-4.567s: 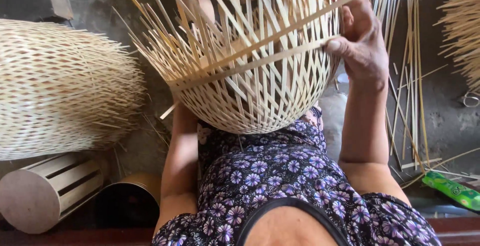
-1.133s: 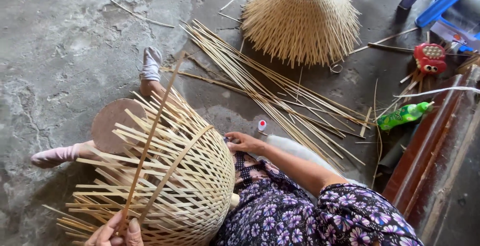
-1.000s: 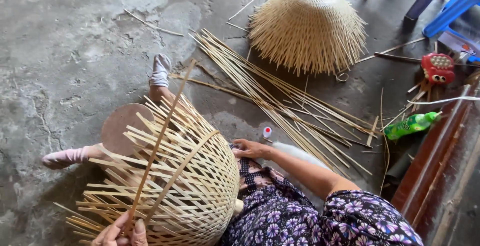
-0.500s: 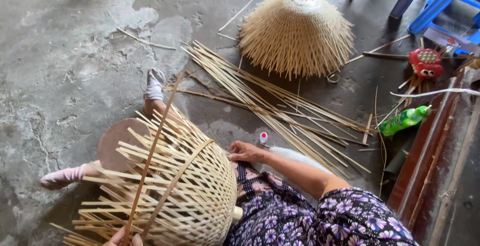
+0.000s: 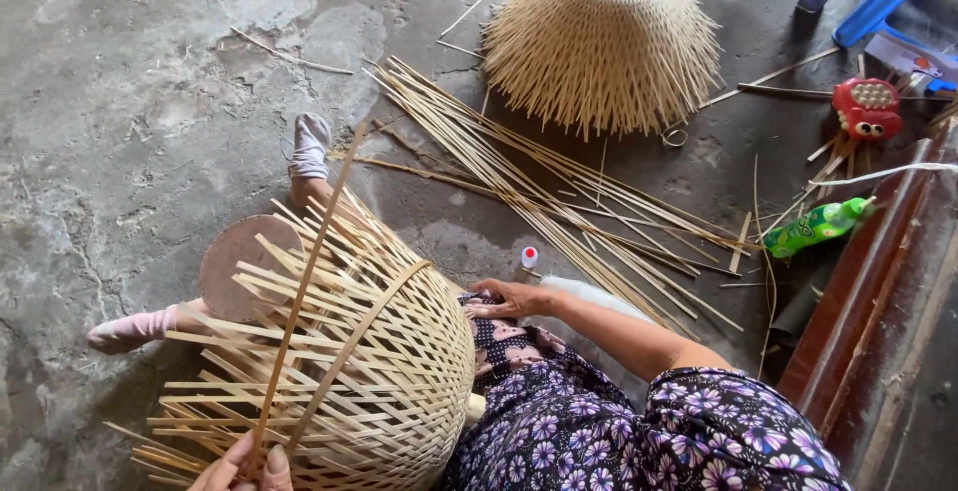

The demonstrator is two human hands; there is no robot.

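Roughly half-woven: basket (image 5: 339, 371) body done, rim spokes loose. Left hand (image 5: 244, 463) pinches long strip (image 5: 304, 291) at basket rim; right hand (image 5: 514, 298) fingers prob. relaxed on lap, beside basket.

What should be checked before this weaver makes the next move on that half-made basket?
1. Long strip gripped: ok, the left hand pinches its lower end.
2. Right hand free: ok, open and resting on the lap beside the basket.
3. Basket steady: ok, it lies on its side across the legs.
4. Spare strips within reach: cannot tell; the bundle lies on the floor beyond the right hand.
5. Long strip tucked into the weave: cannot tell.
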